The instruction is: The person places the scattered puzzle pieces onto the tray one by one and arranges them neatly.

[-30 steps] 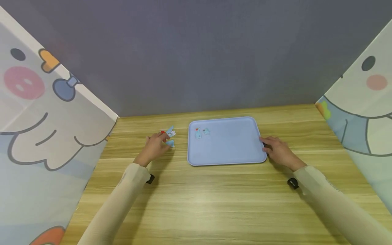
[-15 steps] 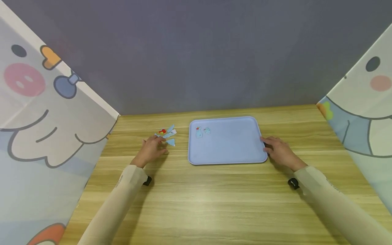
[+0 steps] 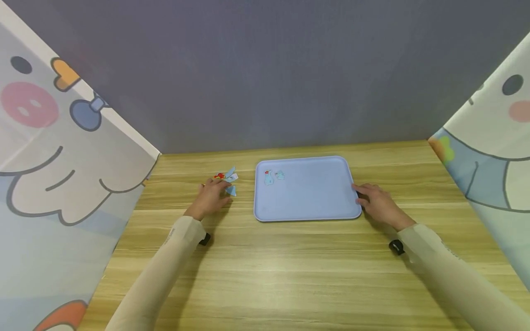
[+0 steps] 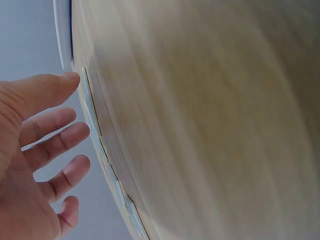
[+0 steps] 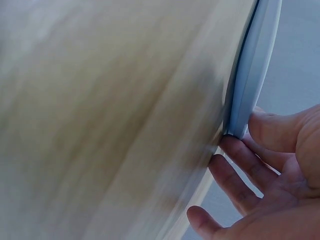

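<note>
A pale blue rectangular tray (image 3: 306, 197) lies on the table. On its upper left part are two thin flat pieces: a light blue one with a red spot (image 3: 268, 179) and a smaller light blue one (image 3: 279, 175). My left hand (image 3: 210, 197) hovers over a small cluster of similar flat pieces left of the tray. Among them I see a red piece (image 3: 220, 176) and a blue triangular piece (image 3: 232, 190); the hand partly covers the group. In the left wrist view its fingers (image 4: 75, 135) are spread and loosely bent. My right hand (image 3: 377, 206) holds the tray's right edge, thumb against the rim.
The wooden table (image 3: 273, 271) reaches a grey back wall (image 3: 290, 82). Cartoon-printed panels (image 3: 83, 179) stand along both sides. Each wrist carries a black band (image 3: 396, 247).
My left hand drew back from the flat pieces, then moved forward over them again. The right hand stays at the tray's edge, and the two pieces on the tray lie as before.
</note>
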